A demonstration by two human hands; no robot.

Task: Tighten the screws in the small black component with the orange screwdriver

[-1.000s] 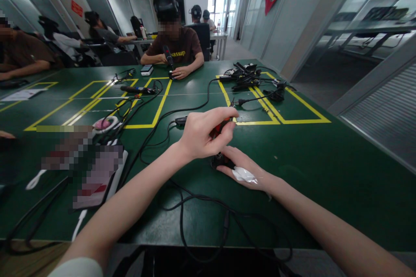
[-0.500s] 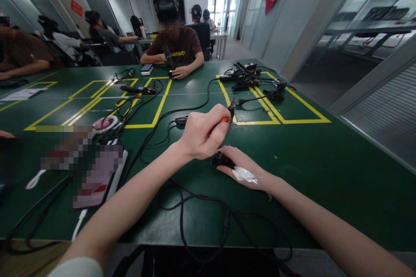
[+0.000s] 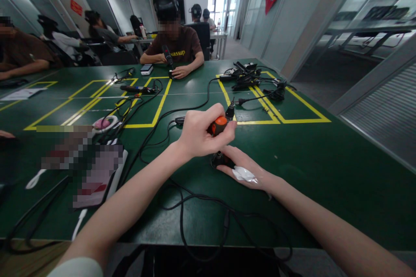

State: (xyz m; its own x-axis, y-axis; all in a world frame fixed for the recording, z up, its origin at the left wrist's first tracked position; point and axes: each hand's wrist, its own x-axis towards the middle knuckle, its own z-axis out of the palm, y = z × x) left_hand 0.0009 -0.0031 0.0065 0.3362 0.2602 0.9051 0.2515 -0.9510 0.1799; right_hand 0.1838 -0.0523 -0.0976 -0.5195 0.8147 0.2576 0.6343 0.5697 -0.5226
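Observation:
My left hand [image 3: 203, 132] is closed around a short screwdriver with an orange-and-black handle [image 3: 219, 126], held upright, with thumb and forefinger at its top. Its lower end is hidden behind my fingers, above a dark part with a small metal tip [image 3: 219, 155]. My right hand [image 3: 242, 164], a clear film and white patch on its back, grips that dark part low against the table; its exact kind is unclear. Just beyond my left hand stands a small black cone-shaped piece with a metal top [image 3: 230, 111].
Black cables [image 3: 195, 199] loop across the green table [image 3: 312, 173] before me. Two phone-like devices [image 3: 97, 177] lie left, beside a roll of tape [image 3: 112, 122]. A heap of black tools and cords [image 3: 245, 75] is at the back right. A co-worker [image 3: 175, 47] sits opposite.
My left thumb and fingers have loosened and shifted on the handle, so more of its orange top shows. My right hand has stayed in place on the dark part.

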